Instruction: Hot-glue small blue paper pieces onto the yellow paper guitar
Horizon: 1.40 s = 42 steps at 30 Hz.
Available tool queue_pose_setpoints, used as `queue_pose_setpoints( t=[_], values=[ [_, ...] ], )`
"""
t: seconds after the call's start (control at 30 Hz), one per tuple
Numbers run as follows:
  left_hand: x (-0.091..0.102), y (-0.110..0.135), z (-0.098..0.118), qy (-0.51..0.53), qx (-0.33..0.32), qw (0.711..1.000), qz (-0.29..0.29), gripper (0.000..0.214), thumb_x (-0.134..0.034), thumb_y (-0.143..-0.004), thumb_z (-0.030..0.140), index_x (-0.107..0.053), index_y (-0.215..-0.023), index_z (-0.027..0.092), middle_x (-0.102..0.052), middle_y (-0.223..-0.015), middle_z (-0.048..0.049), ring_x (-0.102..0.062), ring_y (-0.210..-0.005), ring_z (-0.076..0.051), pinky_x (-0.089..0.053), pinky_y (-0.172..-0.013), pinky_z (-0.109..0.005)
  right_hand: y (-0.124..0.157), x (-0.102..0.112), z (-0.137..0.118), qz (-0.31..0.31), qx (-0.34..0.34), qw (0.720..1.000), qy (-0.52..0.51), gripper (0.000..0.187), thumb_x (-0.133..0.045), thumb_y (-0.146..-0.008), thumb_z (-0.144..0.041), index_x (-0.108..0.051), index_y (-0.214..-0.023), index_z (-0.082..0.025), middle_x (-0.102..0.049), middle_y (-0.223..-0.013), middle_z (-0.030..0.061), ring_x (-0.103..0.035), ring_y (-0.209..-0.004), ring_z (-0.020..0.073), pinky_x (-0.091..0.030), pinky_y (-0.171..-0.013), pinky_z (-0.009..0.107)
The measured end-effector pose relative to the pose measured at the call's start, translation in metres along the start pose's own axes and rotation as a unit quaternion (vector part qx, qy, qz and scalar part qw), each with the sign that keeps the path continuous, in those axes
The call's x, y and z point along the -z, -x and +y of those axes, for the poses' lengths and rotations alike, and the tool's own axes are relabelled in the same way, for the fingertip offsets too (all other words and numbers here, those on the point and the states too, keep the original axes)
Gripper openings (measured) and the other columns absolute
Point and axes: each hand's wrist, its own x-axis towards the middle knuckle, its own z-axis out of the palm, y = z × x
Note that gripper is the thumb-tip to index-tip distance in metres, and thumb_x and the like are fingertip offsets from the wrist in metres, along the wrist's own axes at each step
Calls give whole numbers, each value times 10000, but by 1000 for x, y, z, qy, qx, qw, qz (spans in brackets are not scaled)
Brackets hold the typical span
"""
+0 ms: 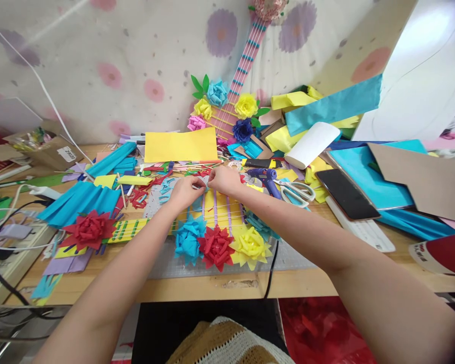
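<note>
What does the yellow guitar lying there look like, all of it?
The guitar lies partly on a grey mat, its neck pointing left. It looks like paper or card: yellow body with purple stripes, green bars across the neck, thin strings along it. A blue flower, red flower, yellow flower and teal flower trim its near side. Another red flower sits by the neck's left end. The left hand and right hand are near its far side; touching is unclear.

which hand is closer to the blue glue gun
The right. The right hand is to the left of the blue glue gun; the left hand is farther left, beyond the right hand.
</note>
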Motion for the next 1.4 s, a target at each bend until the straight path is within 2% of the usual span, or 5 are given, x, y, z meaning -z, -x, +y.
queue_pose_setpoints(
  t=[0.4,0.73,1.0,1.23,1.4],
  values=[
    [1,0,0,8,-8,1000,-6,181,-588,-705,217,-728,-814,180,-755,-882,-48,-691,-814,-214,-527,-765,-302,-5,5,1,-53,2,998,-30,221,-632,-719,-346,-702,-892,-227,-736,-918,45,-668,-893,216,-465,-788,300],
    [1,-1,-1,-1,-2,1000,-7,162,-592,-715,220,-725,-799,183,-754,-877,-51,-691,-803,-208,-520,-766,-294,-12,5,10,-63,99,993,-4,256,-598,-709,-135,-670,-942,-213,-731,-985,28,-647,-930,179,-427,-727,236],
    [1,0,1,4,0,1000,-8,160,-595,-712,220,-733,-787,194,-755,-878,-41,-689,-792,-205,-521,-757,-286,-14,-7,7,-61,113,992,-2,243,-601,-729,-147,-667,-955,-203,-725,-984,43,-643,-950,178,-424,-769,245],
    [2,1,1,11,0,1000,-11,167,-589,-709,230,-726,-796,189,-755,-881,-49,-686,-805,-215,-524,-768,-312,-13,-6,6,-68,112,991,-20,245,-598,-735,-144,-651,-970,-192,-726,-984,52,-648,-945,182,-427,-789,257],
    [2,0,-3,34,-9,999,-9,158,-583,-706,248,-706,-786,189,-750,-861,-40,-679,-809,-202,-528,-771,-303,-14,-2,10,-85,120,988,-47,307,-645,-696,-131,-623,-994,-197,-735,-976,21,-663,-901,164,-450,-740,238]
  ],
)
